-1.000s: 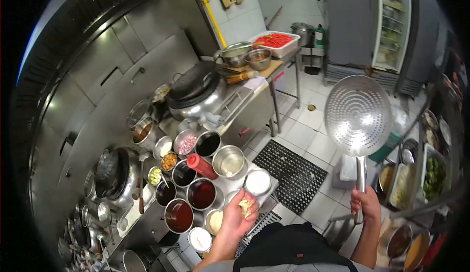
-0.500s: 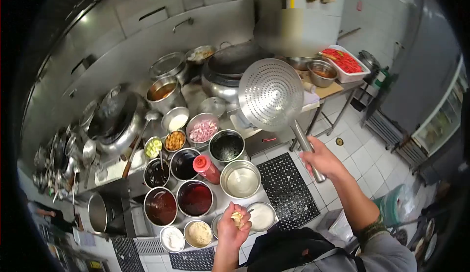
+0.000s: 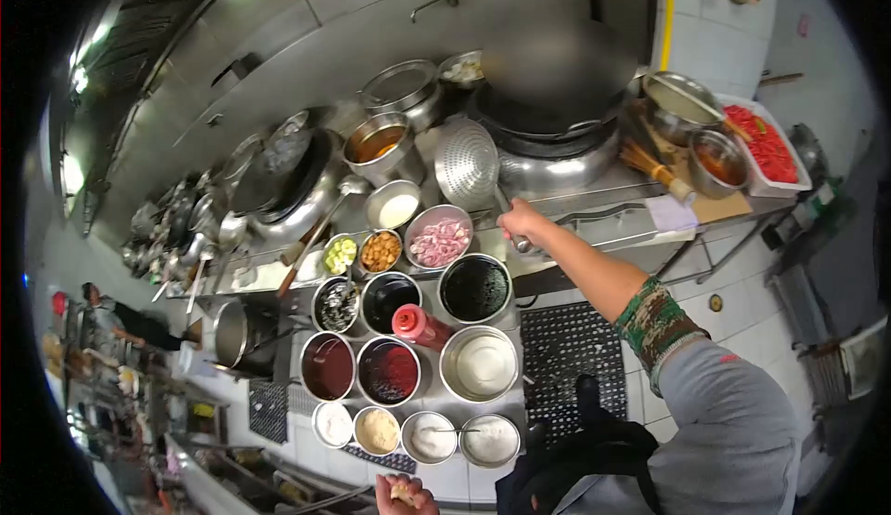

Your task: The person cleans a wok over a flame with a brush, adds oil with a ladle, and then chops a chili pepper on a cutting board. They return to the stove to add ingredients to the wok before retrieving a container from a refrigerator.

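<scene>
My right hand (image 3: 522,222) is closed round the handle of a perforated metal skimmer (image 3: 467,164). Its round head hangs between the pot of orange-brown liquid (image 3: 379,147) and the large wok (image 3: 548,121). At the bottom edge my left hand (image 3: 406,496) is partly cut off; its fingers curl round some pale yellow pieces, too small to name. Just beyond it stand bowls of white powder (image 3: 432,438) and a bowl of tan powder (image 3: 378,431). Below the skimmer sits a bowl of chopped pink-purple onion (image 3: 439,240).
Several pots of dark sauce (image 3: 391,301) crowd the stand, with a red squeeze bottle (image 3: 422,326) among them. A bamboo brush (image 3: 657,167) and a white tub of red peppers (image 3: 766,144) lie at right. A black mat (image 3: 575,357) covers the floor. Another person (image 3: 130,318) stands far left.
My right arm has stretched forward, carrying the skimmer away from me toward the stove. My left hand has drawn back to the bottom edge, still closed. The camera view has shifted.
</scene>
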The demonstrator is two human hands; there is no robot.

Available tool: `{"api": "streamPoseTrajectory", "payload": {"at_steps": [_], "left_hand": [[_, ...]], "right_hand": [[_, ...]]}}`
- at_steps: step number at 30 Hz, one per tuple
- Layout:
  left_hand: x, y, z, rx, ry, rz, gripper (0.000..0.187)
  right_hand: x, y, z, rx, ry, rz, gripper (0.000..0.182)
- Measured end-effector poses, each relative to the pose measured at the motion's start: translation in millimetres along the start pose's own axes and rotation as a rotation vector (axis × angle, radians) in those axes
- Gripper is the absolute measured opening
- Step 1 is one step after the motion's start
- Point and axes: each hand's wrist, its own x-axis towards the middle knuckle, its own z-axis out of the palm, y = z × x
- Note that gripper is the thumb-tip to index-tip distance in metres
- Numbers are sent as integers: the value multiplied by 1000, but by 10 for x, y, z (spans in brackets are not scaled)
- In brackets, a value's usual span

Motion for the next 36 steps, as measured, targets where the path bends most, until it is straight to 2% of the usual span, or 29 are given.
{"api": "streamPoseTrajectory", "payload": {"at_steps": [1,3,4,6,7,10,11,13,14,16,17,19,20,21,22,23,24,26,28,30,31,33,34,35,36], "left_hand": [[-179,-56,40,-89,53,5,24],[-393,-225,-29,21,7,131,23],[-503,-333,103,13,44,153,23],[-658,-614,364,47,144,239,24],[-731,-698,407,91,81,214,24],[-823,-951,610,76,70,219,24],[-828,-1029,666,14,66,197,24],[-864,-1156,770,99,9,198,24],[-848,-1206,789,115,39,211,24],[-773,-1233,771,165,99,235,24],[-717,-1234,768,56,-15,165,23],[-541,-1249,750,12,-19,123,21],[-432,-1239,699,-67,-125,46,15],[-418,-1338,950,-10,-184,75,18],[-355,-1379,1051,-22,-190,64,17],[-280,-1402,1126,-24,-194,57,16],[-179,-1427,1161,21,-200,55,23],[-19,-1519,1476,56,-272,5,32],[366,-1619,1827,204,-281,34,32],[731,-1821,2454,285,-296,90,30],[896,-1958,2853,304,-284,128,29],[1539,-2111,3412,340,-237,69,27],[1925,-2166,3631,356,-210,9,26],[2299,-2212,3825,366,-187,-33,26],[2636,-2246,4005,375,-173,-49,25]], "right_hand": [[113,2,-2,63,-87,36,27],[293,35,-59,179,-252,102,29],[385,75,-45,346,-332,175,23],[470,114,51,509,-309,241,18],[456,121,89,589,-291,279,16],[343,41,117,450,-299,232,24],[313,21,77,330,-358,192,26],[289,-65,-57,82,-462,104,30],[250,-108,-88,-172,-402,23,34],[-207,-123,-322,-218,-316,-190,34],[-442,-62,-452,-210,-316,-296,35],[-886,200,-736,-167,-380,-509,39],[-1083,355,-937,-29,-591,-291,40],[-1267,520,-1134,119,-794,-64,42],[-1299,852,-1305,212,-941,47,39],[-1277,1130,-1418,233,-940,284,37],[-1112,1606,-1498,351,-922,427,39],[-632,2628,-1699,654,-585,619,38],[-238,3152,-1726,648,-61,638,38],[226,3727,-1709,540,203,628,33],[455,3903,-1729,595,202,653,33],[705,4365,-1659,685,177,736,34],[875,4858,-1615,921,-75,649,39],[705,4635,-1659,939,-74,490,42],[608,4316,-1728,1002,-68,536,45]]}}
